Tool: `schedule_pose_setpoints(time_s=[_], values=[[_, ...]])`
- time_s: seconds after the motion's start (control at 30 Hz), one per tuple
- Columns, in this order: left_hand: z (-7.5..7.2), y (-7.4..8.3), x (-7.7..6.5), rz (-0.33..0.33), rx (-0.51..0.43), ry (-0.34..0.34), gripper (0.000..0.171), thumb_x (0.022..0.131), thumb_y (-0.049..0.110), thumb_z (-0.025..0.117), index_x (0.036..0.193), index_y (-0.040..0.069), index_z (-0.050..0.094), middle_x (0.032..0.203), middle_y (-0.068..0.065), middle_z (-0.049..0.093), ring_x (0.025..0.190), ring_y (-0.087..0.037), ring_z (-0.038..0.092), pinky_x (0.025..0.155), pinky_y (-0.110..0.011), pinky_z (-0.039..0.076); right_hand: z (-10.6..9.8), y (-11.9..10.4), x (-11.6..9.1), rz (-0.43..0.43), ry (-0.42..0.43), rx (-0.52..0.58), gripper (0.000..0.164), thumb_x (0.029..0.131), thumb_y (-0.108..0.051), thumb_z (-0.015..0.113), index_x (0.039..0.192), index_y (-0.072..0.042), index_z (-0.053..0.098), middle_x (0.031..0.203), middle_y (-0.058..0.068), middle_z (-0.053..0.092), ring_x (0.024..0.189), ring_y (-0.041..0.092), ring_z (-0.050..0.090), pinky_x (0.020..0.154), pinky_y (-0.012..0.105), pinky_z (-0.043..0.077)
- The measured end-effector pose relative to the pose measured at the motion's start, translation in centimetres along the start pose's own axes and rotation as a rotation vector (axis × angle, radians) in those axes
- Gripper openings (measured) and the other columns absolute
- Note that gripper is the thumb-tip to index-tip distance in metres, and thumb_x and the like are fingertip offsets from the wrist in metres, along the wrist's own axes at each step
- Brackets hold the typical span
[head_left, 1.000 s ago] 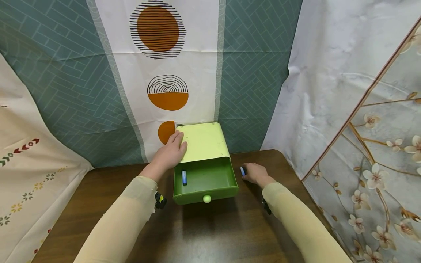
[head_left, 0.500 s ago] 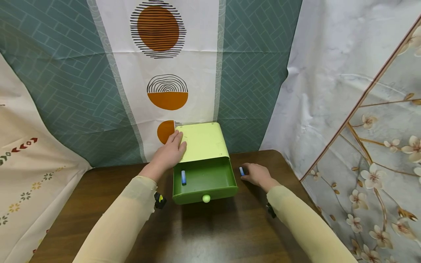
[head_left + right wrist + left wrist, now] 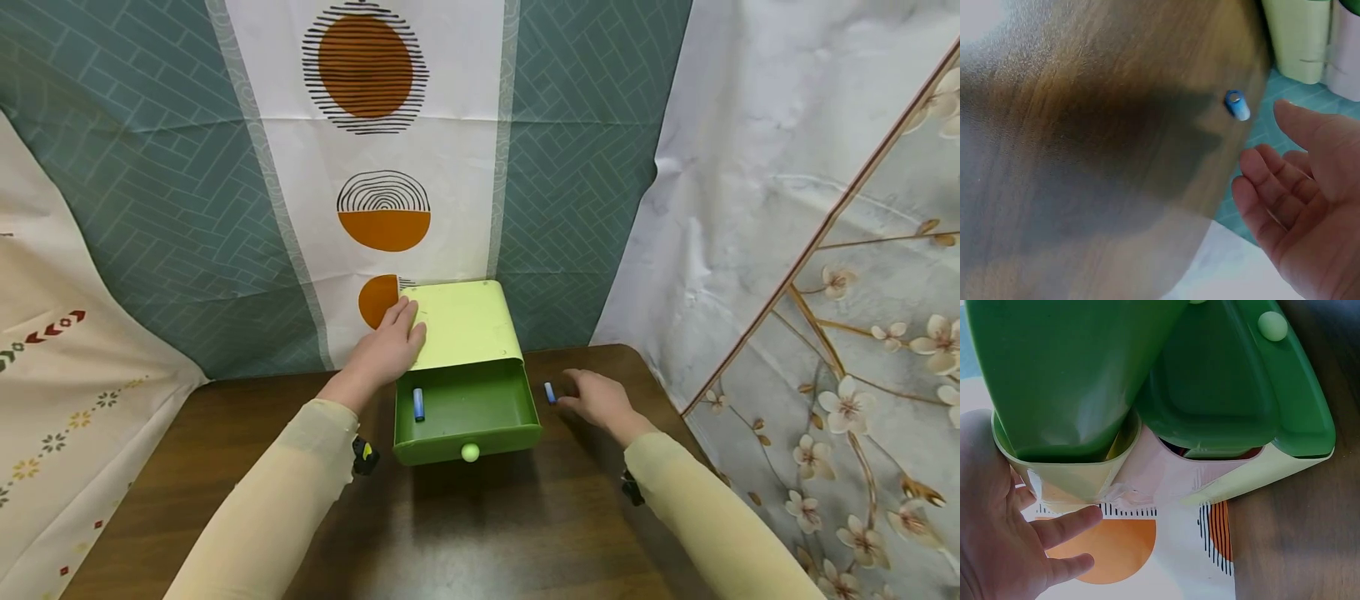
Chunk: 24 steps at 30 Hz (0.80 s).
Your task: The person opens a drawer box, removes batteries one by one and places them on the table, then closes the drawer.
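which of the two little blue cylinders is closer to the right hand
The blue cylinder lying on the table, beside the right hand; the other blue cylinder is inside the open green drawer.

The pale-yellow-topped box [image 3: 468, 321] sits under the left hand [image 3: 386, 346], its green drawer [image 3: 480, 404] pulled out to that hand's near right. Inside, close to the same hand, lies a blue cylinder [image 3: 418, 404]. A second cylinder [image 3: 550, 392], blue with a whitish end, is just left of the right hand [image 3: 600, 400], apart from its fingertips.
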<state>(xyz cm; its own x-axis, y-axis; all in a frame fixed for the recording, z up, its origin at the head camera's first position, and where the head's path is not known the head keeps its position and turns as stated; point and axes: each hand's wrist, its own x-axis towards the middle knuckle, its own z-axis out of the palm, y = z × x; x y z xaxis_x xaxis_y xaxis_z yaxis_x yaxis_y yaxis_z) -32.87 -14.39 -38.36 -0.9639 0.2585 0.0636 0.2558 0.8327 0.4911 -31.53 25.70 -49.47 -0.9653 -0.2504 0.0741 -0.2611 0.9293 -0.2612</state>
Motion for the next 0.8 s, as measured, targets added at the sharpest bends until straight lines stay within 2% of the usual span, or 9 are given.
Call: schedule_pose_setpoints(time_s=[0.2,0.3,0.4,0.47,0.57,0.8], values=[[0.0,0.1,0.0,-0.001,0.004,0.002,0.071,0.119,0.049,0.026,0.180,0.015,0.013,0.186,-0.008,0.004,0.156,-0.050,0.039,0.124,-0.067,0.033,-0.6,-0.2,-0.8,-0.017,0.066,-0.028,0.060,0.102,-0.032,0.083,0.151,-0.002,0.065,0.099,0.004,0.073,0.093,0.025,0.072,0.081,0.053,0.060],[-0.1,0.2,-0.1,0.003,0.002,0.005,0.070,0.120,0.049,0.026,0.179,0.014,0.014,0.186,-0.009,0.005,0.157,-0.049,0.038,0.124,-0.067,0.032,-1.1,-0.4,-1.4,-0.044,0.108,-0.034,0.060,0.102,-0.031,0.083,0.151,-0.003,0.065,0.119,0.013,0.077,0.107,0.032,0.075,0.086,0.056,0.061],[-0.1,0.3,-0.1,0.006,-0.002,0.008,0.070,0.120,0.048,0.026,0.179,0.013,0.014,0.186,-0.010,0.005,0.159,-0.049,0.035,0.124,-0.067,0.031,-1.6,-0.6,-1.9,-0.069,0.142,-0.041,0.059,0.102,-0.031,0.083,0.150,-0.002,0.066,0.141,0.020,0.072,0.124,0.038,0.071,0.093,0.059,0.060],[-0.1,0.3,0.0,0.003,-0.003,0.008,0.070,0.120,0.048,0.026,0.179,0.014,0.014,0.186,-0.009,0.004,0.159,-0.048,0.035,0.125,-0.067,0.031,-1.9,-0.7,-2.2,-0.078,0.152,-0.051,0.059,0.102,-0.032,0.082,0.151,-0.002,0.065,0.144,0.021,0.070,0.127,0.039,0.070,0.095,0.060,0.059],[0.0,0.3,0.0,0.002,0.002,0.006,0.071,0.120,0.049,0.026,0.179,0.014,0.014,0.186,-0.009,0.004,0.158,-0.049,0.036,0.124,-0.068,0.031,-2.2,-0.9,-2.6,-0.088,0.171,-0.067,0.058,0.102,-0.032,0.082,0.150,-0.003,0.066,0.143,0.020,0.071,0.128,0.039,0.070,0.095,0.060,0.059],[0.1,0.3,0.0,0.000,-0.006,0.006,0.070,0.120,0.049,0.027,0.180,0.014,0.013,0.186,-0.009,0.003,0.160,-0.048,0.033,0.126,-0.067,0.029,-2.7,-1.2,-3.4,-0.127,0.232,-0.094,0.059,0.102,-0.033,0.083,0.149,-0.002,0.067,0.132,0.020,0.074,0.114,0.038,0.074,0.088,0.059,0.061]])
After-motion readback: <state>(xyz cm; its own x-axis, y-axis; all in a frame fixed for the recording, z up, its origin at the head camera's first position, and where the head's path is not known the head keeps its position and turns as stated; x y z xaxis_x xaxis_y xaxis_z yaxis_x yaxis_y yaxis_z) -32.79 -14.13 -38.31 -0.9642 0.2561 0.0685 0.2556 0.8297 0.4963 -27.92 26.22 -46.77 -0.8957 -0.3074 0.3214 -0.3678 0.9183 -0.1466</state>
